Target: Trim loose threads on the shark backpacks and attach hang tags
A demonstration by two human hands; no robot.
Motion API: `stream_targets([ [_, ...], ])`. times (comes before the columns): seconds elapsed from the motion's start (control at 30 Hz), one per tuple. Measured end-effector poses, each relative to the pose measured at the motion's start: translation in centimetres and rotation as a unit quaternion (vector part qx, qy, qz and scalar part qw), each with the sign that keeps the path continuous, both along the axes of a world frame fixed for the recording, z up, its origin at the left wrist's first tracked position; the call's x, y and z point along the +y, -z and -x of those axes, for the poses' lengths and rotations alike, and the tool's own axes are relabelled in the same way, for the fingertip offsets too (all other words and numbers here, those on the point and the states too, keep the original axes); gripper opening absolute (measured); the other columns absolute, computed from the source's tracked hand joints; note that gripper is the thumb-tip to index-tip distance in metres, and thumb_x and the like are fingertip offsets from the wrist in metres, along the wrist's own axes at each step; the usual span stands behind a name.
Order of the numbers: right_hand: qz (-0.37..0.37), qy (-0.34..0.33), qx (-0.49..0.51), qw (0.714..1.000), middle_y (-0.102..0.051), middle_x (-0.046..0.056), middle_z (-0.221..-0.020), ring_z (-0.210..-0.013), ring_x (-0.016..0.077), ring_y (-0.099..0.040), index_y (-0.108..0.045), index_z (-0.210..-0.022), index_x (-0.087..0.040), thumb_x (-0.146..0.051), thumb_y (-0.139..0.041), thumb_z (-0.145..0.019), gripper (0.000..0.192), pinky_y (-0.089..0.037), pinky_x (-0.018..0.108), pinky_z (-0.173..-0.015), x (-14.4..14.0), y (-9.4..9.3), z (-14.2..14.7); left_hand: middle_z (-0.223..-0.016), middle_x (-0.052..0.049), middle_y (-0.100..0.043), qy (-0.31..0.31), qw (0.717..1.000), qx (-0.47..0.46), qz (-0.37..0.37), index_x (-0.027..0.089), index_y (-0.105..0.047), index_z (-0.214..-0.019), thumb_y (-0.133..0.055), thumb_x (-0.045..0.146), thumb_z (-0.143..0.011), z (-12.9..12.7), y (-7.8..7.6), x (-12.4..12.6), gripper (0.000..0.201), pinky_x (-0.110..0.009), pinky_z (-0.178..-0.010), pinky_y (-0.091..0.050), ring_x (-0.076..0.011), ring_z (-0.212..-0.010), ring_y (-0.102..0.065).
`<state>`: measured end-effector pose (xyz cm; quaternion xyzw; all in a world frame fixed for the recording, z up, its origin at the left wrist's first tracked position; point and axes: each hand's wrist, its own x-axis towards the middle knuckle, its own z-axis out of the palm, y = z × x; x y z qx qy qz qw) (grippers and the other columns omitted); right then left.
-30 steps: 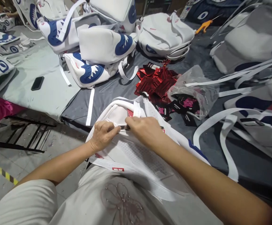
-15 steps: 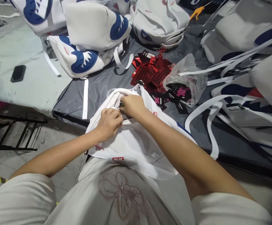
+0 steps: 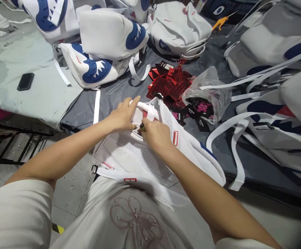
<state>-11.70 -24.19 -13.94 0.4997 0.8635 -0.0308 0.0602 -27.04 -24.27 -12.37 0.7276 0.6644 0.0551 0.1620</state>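
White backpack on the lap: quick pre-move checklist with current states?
1. Left hand flat on the white backpack, pinning its top edge: ok.
2. Right hand closed on a small dark-green item at the bag's opening: ok; what the item is: cannot tell.
3. Backpack supported, lower part on the lap, top at the grey table edge: ok.
4. Loose white strap lies apart from both hands: ok.
5. Red tags and plastic bag lie just beyond the bag, close to the hands: not ok if room is needed.
6. Bag's opening, hidden under the hands: cannot tell.
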Motion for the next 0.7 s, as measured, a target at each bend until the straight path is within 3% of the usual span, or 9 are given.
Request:
stream_targets([
  [0.13, 0.04, -0.028, -0.034, 0.998, -0.074, 0.014, -0.096, -0.095, 0.0279, -0.07, -0.07, -0.104, -0.019, -0.029, -0.058, -0.093, 0.02, -0.044, 0.028, -0.065, 1.0, 0.1, 0.1, -0.141, -0.024, -0.043, -0.037, 0.992, 0.109, 0.047, 0.023, -0.003, -0.159, -0.078, 0.023, -0.067, -0.7, 0.1, 1.6, 0.119, -0.045, -0.086, -0.051, -0.0395, -0.113, -0.059],
  [0.23, 0.038, -0.025, -0.033, 0.998, -0.074, 0.013, -0.095, -0.095, 0.0281, -0.07, -0.071, -0.105, -0.019, -0.032, -0.057, -0.094, 0.022, -0.045, 0.029, -0.066, 1.6, 0.2, 0.2, -0.133, -0.019, -0.049, -0.007, 0.993, 0.114, 0.028, 0.026, -0.005, -0.159, -0.071, 0.019, -0.074, -0.3, 0.5, 1.9, 0.108, -0.039, -0.079, -0.051, -0.0328, -0.102, -0.065],
  [0.33, 0.015, -0.031, -0.025, 0.999, -0.074, 0.016, -0.092, -0.09, 0.0291, -0.071, -0.07, -0.106, -0.016, -0.034, -0.055, -0.096, 0.026, -0.047, 0.03, -0.067, 1.6, 0.2, 0.3, -0.132, -0.016, -0.049, 0.01, 0.996, 0.085, 0.015, 0.03, -0.002, -0.159, -0.064, 0.017, -0.08, 0.6, 0.9, 1.5, 0.102, -0.034, -0.078, -0.05, -0.0294, -0.105, -0.064],
  [0.5, -0.01, -0.053, -0.017, 0.998, -0.073, 0.02, -0.088, -0.085, 0.0283, -0.072, -0.067, -0.106, -0.011, -0.023, -0.047, -0.097, 0.025, -0.047, 0.029, -0.065, 2.0, 0.7, 1.5, -0.151, -0.022, -0.03, 0.022, 0.997, 0.07, 0.033, 0.031, 0.008, -0.158, -0.077, 0.027, -0.074, 0.7, 0.9, 1.4, 0.12, -0.037, -0.082, -0.051, -0.0352, -0.118, -0.057],
  [0.7, -0.017, -0.022, -0.007, 1.0, -0.072, 0.019, -0.085, -0.085, 0.0268, -0.072, -0.067, -0.106, -0.011, -0.021, -0.045, -0.098, 0.025, -0.046, 0.027, -0.065, 2.7, 1.5, 2.1, -0.139, -0.022, -0.042, -0.035, 0.991, 0.126, 0.03, 0.027, 0.001, -0.16, -0.075, 0.018, -0.075, -1.1, 0.9, 2.0, 0.114, -0.044, -0.083, -0.053, -0.0393, -0.111, -0.059],
])
